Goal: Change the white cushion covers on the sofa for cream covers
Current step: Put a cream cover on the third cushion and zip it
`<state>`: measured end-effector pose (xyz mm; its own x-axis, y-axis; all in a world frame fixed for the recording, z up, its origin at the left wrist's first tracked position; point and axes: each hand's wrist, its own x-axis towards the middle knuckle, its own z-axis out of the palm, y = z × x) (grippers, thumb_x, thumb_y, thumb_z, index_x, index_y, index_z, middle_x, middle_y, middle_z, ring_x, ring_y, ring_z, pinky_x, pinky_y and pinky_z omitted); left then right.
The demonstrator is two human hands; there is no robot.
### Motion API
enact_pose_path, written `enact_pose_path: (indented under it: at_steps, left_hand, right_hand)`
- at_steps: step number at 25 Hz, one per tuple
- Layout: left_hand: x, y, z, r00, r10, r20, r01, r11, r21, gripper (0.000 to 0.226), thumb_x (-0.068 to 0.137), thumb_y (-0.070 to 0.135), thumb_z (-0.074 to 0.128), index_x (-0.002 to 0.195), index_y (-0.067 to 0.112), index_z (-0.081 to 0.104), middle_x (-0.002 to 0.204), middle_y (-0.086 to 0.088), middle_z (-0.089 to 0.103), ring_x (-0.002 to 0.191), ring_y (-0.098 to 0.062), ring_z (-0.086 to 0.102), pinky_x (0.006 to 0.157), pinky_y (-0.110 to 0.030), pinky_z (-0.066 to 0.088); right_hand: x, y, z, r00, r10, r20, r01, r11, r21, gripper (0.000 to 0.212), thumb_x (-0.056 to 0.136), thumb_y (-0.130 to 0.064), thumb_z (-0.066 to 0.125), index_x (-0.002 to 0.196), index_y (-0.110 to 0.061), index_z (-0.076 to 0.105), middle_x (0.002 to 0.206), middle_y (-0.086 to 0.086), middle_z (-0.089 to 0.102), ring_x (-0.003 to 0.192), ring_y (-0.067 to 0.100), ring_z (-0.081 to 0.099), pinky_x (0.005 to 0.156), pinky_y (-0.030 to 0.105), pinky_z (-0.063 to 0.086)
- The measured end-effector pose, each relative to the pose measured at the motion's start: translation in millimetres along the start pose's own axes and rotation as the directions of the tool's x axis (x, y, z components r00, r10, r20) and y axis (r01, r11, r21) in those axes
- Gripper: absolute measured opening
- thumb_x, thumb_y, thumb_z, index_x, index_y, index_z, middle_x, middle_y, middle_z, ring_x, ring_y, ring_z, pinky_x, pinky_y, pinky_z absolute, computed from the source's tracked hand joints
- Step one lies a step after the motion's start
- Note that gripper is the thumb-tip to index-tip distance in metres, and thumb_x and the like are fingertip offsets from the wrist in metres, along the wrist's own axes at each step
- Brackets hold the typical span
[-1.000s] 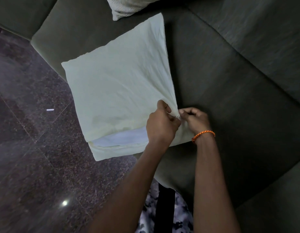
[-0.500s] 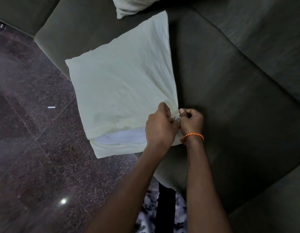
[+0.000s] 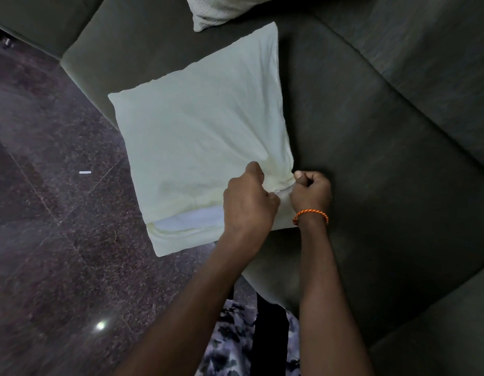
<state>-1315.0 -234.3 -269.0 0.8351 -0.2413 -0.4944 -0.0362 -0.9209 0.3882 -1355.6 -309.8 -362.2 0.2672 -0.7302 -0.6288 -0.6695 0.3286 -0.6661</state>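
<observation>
Both hands at cream cover's (image 3: 197, 137) near-right corner: left hand (image 3: 249, 204) and right hand (image 3: 311, 192) pinch fabric, maybe a zip; white cushion (image 3: 192, 219) showing.

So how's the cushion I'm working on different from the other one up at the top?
The cream cushion is smooth; the top cushion looks ribbed and greyer. The cream one shows whole, with both hands gripping its corner; the top one is cut off by the frame, untouched. Both lie on the sofa.
</observation>
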Motion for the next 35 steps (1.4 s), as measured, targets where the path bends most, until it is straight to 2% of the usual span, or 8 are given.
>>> enact_pose_path:
  at_steps: [5,10,12,16,19,21,25,35]
  left_hand:
    - [-12,-35,-28,0.995,0.025,-0.096,-0.02,0.999,0.05,0.022,0.078,0.01,0.064,0.083,0.01,0.043,0.074,-0.007,0.067,0.06,-0.026,0.053,0.053,-0.033,0.035]
    - [-20,-85,-47,0.982,-0.08,-0.173,0.079,0.997,-0.015,0.037,0.08,0.014,0.066,0.07,0.024,0.032,0.074,0.007,0.067,0.042,-0.009,0.039,0.043,-0.019,0.027]
    - [-21,-95,-38,0.98,-0.055,-0.192,0.049,0.998,-0.04,0.027,0.081,0.015,0.064,0.075,0.02,0.038,0.074,0.009,0.062,0.046,-0.011,0.041,0.044,-0.018,0.03]
    - [-22,-100,-20,0.962,-0.098,-0.255,0.015,0.95,-0.311,0.019,0.086,0.016,0.064,0.093,0.019,0.046,0.079,0.008,0.059,0.062,-0.007,0.053,0.054,-0.009,0.04]
    - [-27,-107,-18,0.952,-0.124,-0.279,-0.013,0.897,-0.443,0.026,0.084,0.017,0.069,0.097,0.022,0.047,0.077,0.009,0.065,0.071,0.0,0.06,0.061,-0.01,0.045]
    - [-29,-114,-19,0.952,-0.133,-0.274,-0.014,0.88,-0.475,0.029,0.082,0.017,0.072,0.095,0.022,0.046,0.072,0.007,0.066,0.068,0.0,0.062,0.061,-0.011,0.047]
    - [-28,-136,-28,0.919,-0.242,-0.31,0.049,0.853,-0.52,0.027,0.084,0.014,0.07,0.089,0.017,0.044,0.067,0.005,0.06,0.061,-0.001,0.057,0.053,-0.008,0.041]
    - [-6,-256,-60,0.798,-0.482,-0.362,0.248,0.81,-0.532,0.028,0.081,0.015,0.072,0.088,0.011,0.045,0.068,0.009,0.053,0.06,0.0,0.051,0.056,-0.007,0.038]
  right_hand:
    - [11,3,0,0.999,0.02,-0.043,-0.022,0.999,-0.034,0.016,0.092,-0.011,0.056,0.098,0.001,0.065,0.106,0.015,0.068,0.103,0.026,0.06,0.079,0.019,0.038]
    - [18,10,2,0.999,0.008,-0.053,-0.01,0.999,-0.034,0.012,0.09,-0.009,0.056,0.094,-0.003,0.066,0.103,0.014,0.068,0.103,0.029,0.061,0.095,0.033,0.045]
    - [2,10,7,0.987,-0.088,-0.131,0.078,0.994,-0.08,0.009,0.087,-0.007,0.056,0.09,-0.006,0.065,0.104,0.014,0.066,0.104,0.032,0.059,0.097,0.044,0.043]
    - [-72,6,24,0.822,-0.428,-0.375,0.386,0.904,-0.186,0.01,0.083,-0.02,0.06,0.084,-0.01,0.064,0.089,0.008,0.062,0.085,0.023,0.055,0.075,0.028,0.037]
    - [-115,3,48,0.997,-0.071,-0.03,0.072,0.997,0.03,0.038,0.082,-0.042,0.068,0.069,-0.007,0.063,0.062,0.001,0.061,0.06,0.012,0.055,0.057,0.016,0.042]
    - [-121,4,64,0.988,0.095,0.125,-0.107,0.99,0.091,0.042,0.082,-0.04,0.068,0.062,-0.004,0.062,0.057,0.001,0.061,0.056,0.01,0.056,0.058,0.017,0.045]
    - [-116,-1,75,0.993,0.098,0.057,-0.108,0.972,0.21,0.034,0.085,-0.021,0.066,0.055,-0.011,0.052,0.053,-0.003,0.06,0.044,0.003,0.052,0.058,0.024,0.046]
    - [-116,0,84,0.989,0.101,-0.107,-0.059,0.938,0.342,0.032,0.087,-0.015,0.063,0.058,-0.011,0.051,0.055,0.004,0.055,0.035,0.003,0.045,0.043,0.023,0.044]
